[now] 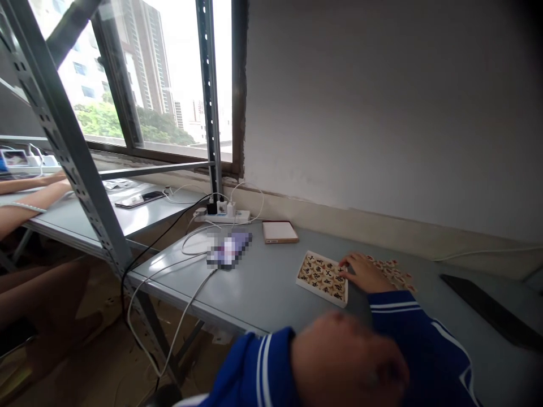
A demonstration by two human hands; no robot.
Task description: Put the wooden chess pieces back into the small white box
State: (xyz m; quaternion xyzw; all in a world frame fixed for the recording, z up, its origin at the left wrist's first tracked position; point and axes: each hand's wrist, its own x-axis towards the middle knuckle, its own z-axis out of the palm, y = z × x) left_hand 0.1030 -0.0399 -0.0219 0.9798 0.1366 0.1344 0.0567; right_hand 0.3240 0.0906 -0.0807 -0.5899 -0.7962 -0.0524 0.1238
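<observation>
A shallow white box (301,284) lies on the grey desk, filled with rows of round wooden Chinese chess pieces (326,281) with black characters. At its upper right corner, my right hand (362,272) reaches in. Its thumb and fingertips close around a piece at the end of a row. Just beyond that hand, more loose chess pieces (392,271) with red markings are spread on the desk, partly hidden by it. Close to the camera, my left hand (348,362) is raised and blurred, its fingers curled in. Whatever it may hold is hidden.
Behind the box sits a flat lid-like tray (280,232) by the wall. A phone (229,250), cables and a power strip (227,216) occupy the left side. A dark flat slab (487,308) lies right. Another person's arm (34,203) rests on the neighbouring desk beyond a metal post (80,164).
</observation>
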